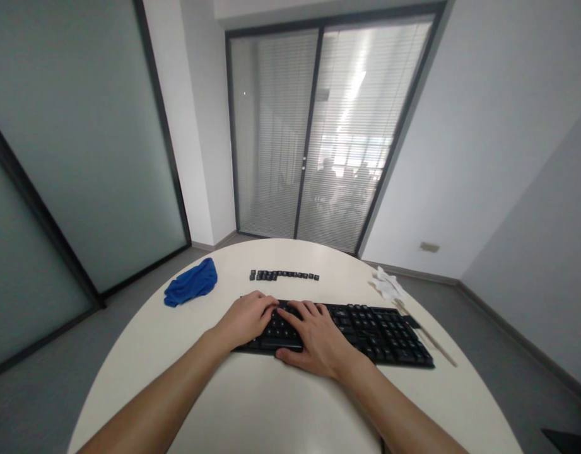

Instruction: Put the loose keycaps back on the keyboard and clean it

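Observation:
A black keyboard (394, 337) lies across the table in front of me. Over its left part is my left hand (247, 320), its fingers bent together, tips near the top rows. Whatever those fingertips may hold is hidden. My right hand (318, 337) rests on the middle of the keyboard with fingers spread and the thumb at the front edge. Its index fingertip comes close to the left fingertips. Between the hands, part of the keyboard appears to lack its caps. Loose black keycaps (290, 274) lie in rows behind the keyboard.
A crumpled blue cloth (192, 282) lies at the back left of the round white table (252, 403). At the right are a crumpled white tissue (388, 285) and a thin wooden stick (434, 340). Beyond the table stands a glass partition with blinds (275, 139).

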{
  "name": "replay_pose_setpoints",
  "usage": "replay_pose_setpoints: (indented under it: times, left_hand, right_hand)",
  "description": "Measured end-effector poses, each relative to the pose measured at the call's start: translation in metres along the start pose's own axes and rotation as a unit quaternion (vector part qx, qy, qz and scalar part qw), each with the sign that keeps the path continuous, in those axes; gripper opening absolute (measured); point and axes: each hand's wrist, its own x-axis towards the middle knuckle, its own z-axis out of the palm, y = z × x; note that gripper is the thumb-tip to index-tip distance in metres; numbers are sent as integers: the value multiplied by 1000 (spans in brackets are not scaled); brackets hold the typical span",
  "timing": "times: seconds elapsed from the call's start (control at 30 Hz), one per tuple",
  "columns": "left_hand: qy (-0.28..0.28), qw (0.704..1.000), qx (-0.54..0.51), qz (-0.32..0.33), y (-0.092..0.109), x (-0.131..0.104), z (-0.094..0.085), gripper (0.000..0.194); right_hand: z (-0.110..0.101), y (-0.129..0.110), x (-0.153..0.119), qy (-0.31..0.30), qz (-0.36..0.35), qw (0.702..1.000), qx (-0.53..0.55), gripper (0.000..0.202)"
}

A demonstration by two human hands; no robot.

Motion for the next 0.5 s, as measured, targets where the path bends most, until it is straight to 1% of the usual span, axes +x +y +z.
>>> replay_pose_setpoints:
  times: [0.13,0.33,0.5]
  left_hand:
    - [6,1000,-8,0,-2,0,1,31]
    - [26,999,-37,3,-3,-2,4,30]
    - [43,999,-28,-4,-11,2,7,28]
  right_hand:
    - [2,0,0,-7,-1,1000,3,80]
    - [4,1,-2,6,-3,1000,6,79]
    - [5,2,-2,4,-1,1000,5,79]
